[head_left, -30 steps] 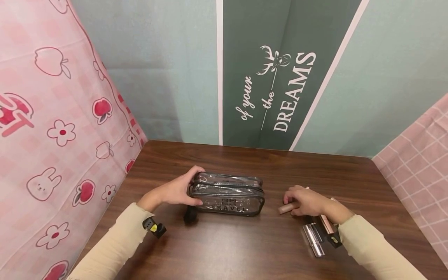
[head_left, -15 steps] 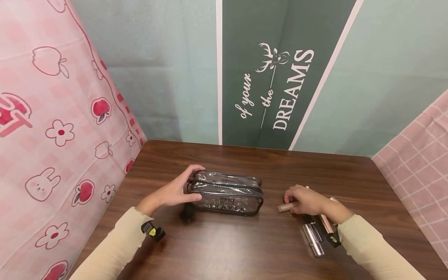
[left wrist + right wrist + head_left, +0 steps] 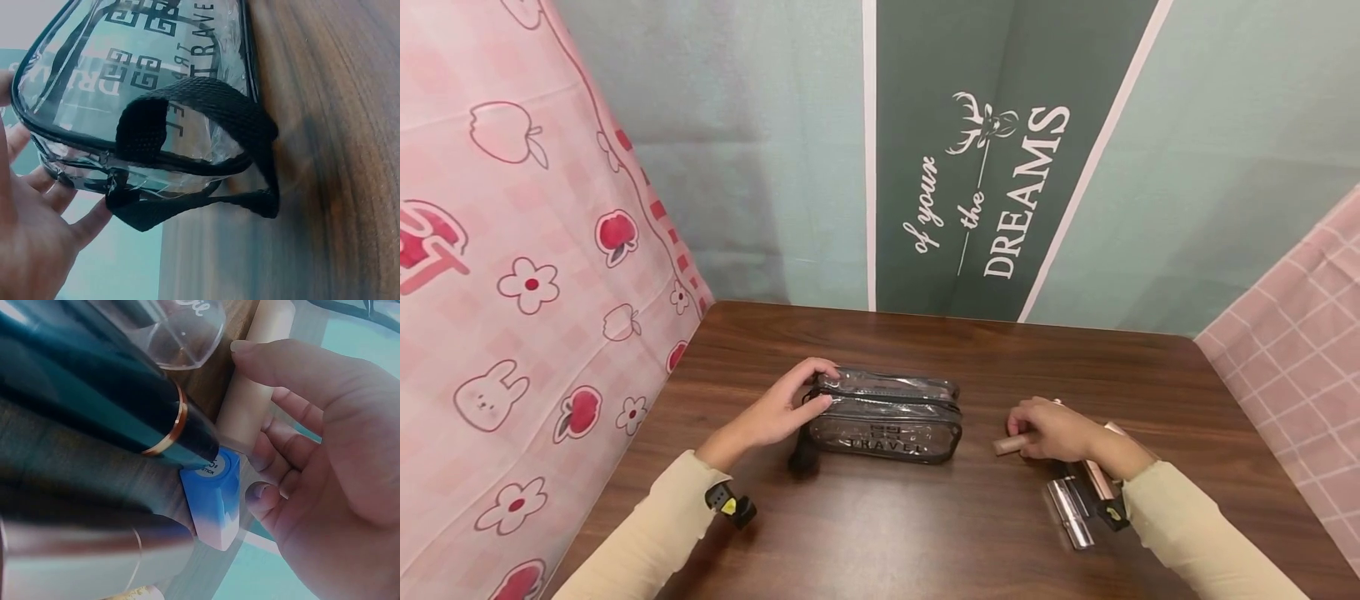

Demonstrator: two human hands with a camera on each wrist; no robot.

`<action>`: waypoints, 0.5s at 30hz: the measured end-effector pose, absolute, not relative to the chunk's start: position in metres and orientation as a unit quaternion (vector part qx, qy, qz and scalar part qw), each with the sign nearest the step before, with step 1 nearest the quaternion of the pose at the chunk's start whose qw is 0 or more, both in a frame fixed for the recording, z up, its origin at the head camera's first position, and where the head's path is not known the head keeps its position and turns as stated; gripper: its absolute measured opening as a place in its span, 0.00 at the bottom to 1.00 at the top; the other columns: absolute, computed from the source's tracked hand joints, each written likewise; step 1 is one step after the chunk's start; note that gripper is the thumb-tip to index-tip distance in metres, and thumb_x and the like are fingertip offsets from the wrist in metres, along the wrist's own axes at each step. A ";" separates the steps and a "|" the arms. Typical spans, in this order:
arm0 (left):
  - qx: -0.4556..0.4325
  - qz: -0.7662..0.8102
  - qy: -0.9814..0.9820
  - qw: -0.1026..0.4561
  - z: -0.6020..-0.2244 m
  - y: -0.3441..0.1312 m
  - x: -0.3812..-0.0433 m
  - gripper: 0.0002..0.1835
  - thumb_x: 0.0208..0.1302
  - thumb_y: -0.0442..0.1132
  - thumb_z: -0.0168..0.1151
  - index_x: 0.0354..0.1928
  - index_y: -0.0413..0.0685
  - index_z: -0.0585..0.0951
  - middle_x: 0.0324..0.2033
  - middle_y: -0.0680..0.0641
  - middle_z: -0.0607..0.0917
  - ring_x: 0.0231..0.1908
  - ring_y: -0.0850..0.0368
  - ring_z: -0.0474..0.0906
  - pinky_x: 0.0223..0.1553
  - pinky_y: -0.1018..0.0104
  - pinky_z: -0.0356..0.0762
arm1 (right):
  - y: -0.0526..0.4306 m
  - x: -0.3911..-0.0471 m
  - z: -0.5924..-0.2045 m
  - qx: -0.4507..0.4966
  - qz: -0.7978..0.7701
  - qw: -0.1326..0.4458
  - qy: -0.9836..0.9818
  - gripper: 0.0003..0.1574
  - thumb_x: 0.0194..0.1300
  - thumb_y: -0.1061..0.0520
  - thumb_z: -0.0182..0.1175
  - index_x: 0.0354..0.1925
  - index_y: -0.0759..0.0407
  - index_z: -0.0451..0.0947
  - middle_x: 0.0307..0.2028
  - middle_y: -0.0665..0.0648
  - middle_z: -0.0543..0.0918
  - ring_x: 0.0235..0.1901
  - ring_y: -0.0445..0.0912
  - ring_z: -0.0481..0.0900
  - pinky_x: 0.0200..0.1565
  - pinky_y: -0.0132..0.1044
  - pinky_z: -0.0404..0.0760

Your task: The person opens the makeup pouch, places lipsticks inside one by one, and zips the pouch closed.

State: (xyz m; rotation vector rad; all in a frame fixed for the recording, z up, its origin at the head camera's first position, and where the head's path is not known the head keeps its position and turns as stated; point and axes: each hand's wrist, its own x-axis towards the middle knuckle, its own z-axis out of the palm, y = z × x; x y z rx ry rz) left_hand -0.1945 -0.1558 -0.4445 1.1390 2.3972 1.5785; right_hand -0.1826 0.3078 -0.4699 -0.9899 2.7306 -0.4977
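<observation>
Head view: clear pouch with dark piping and the word TRAVEL stands on the table, just left of and below the middle of the frame. Its long axis runs left to right, dropping slightly rightward. Whether the top zip is undone cannot be told.

Left hand at the pouch's left end. Fingers loosely spread, thumb towards the near top edge, the others towards the far one; they touch the end rather than wrap it. In the left wrist view a black strap loops out from this same end.

Right hand, right of centre: thumb and fingers drawn in, pinching a tan tube.

Key relation: tube lies to the right of the pouch, bare table between. Its free end points left and slightly down the frame, level with the lower part of the pouch's right end; the two long axes are not parallel. Right hand is the one nearer that end; left hand is at the opposite end.

Close to the right hand: silver tube, copper-coloured tube; in the right wrist view, dark tube and blue stick just beside the tan one.
</observation>
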 end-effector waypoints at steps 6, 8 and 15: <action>0.366 0.481 0.795 0.058 -0.440 -0.159 -0.196 0.23 0.70 0.33 0.64 0.63 0.47 0.70 0.59 0.47 0.75 0.53 0.49 0.74 0.54 0.55 0.72 | 0.309 -0.185 -0.471 -0.334 -0.168 0.098 0.922 0.18 0.50 0.59 0.75 0.33 0.43 0.76 0.31 0.38 0.74 0.37 0.41 0.71 0.39 0.40 0.70; 0.367 0.473 0.798 0.071 -0.439 -0.161 -0.197 0.25 0.70 0.35 0.66 0.65 0.49 0.68 0.61 0.47 0.74 0.56 0.48 0.73 0.57 0.52 0.71 | 0.310 -0.185 -0.472 -0.333 -0.169 0.098 0.922 0.18 0.50 0.59 0.75 0.33 0.43 0.76 0.31 0.38 0.74 0.37 0.41 0.70 0.39 0.40 0.70; 0.365 0.451 0.809 0.099 -0.433 -0.161 -0.198 0.31 0.68 0.40 0.68 0.68 0.52 0.65 0.66 0.49 0.70 0.67 0.53 0.64 0.67 0.49 0.62 | 0.311 -0.185 -0.469 -0.324 -0.175 0.104 0.924 0.19 0.50 0.57 0.77 0.36 0.46 0.77 0.33 0.41 0.75 0.38 0.42 0.72 0.40 0.42 0.72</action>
